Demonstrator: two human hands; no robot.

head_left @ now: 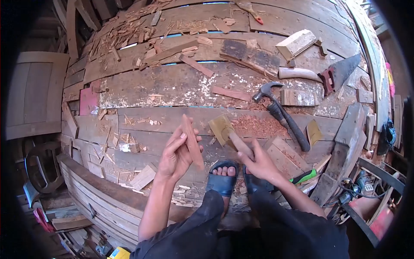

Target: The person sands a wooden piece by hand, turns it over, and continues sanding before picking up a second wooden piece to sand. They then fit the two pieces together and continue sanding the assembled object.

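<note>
My left hand (176, 154) is raised in front of me, its fingers and thumb closed around a slim reddish strip of wood (192, 144) that tapers at the top end. To its right, my right hand (260, 163) grips the near end of a short wooden stick (240, 145) between thumb and fingers. At the stick's far end is a yellowish, roughly square piece (221, 129) that looks like sandpaper. A claw hammer (284, 114) with a black handle lies on the planks beyond my right hand.
Wood shavings (258, 127) and offcuts litter the plank floor (159, 114). A handsaw (338, 75), a pale wood block (296, 43) and a paintbrush (251, 11) lie farther off. A green-handled tool (304, 176) is beside my right forearm. Stacked boards (101, 190) stand at left.
</note>
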